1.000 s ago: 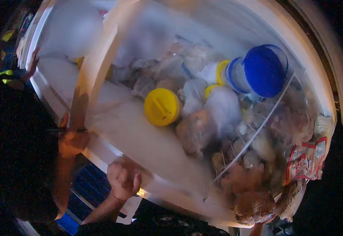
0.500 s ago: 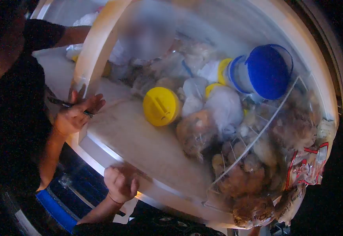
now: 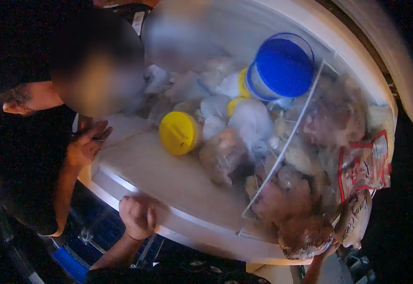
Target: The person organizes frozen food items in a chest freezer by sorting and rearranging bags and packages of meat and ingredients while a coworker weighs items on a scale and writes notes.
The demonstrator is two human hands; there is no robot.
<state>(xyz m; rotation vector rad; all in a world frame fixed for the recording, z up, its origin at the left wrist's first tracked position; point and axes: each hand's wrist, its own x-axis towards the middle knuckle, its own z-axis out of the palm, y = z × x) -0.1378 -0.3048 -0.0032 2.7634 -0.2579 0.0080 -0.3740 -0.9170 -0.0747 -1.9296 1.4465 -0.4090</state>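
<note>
Head view: our left hand [image 3: 138,218] curls, loosely clenched, on the freezer rim [image 3: 187,225], apparently for support; our right hand [image 3: 328,252] touches a brown bag [image 3: 305,236] at the near corner, its grip too hidden to tell; beyond, a wire divider [image 3: 282,158] presumably corrals bagged food [image 3: 332,113].

Co-worker's head [image 3: 97,61] now in view

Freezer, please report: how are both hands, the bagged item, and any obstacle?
Left hand curled at freezer rim. Right hand against bagged brown item, grip partly hidden. Co-worker's hand at picture left, apart from both.
</note>
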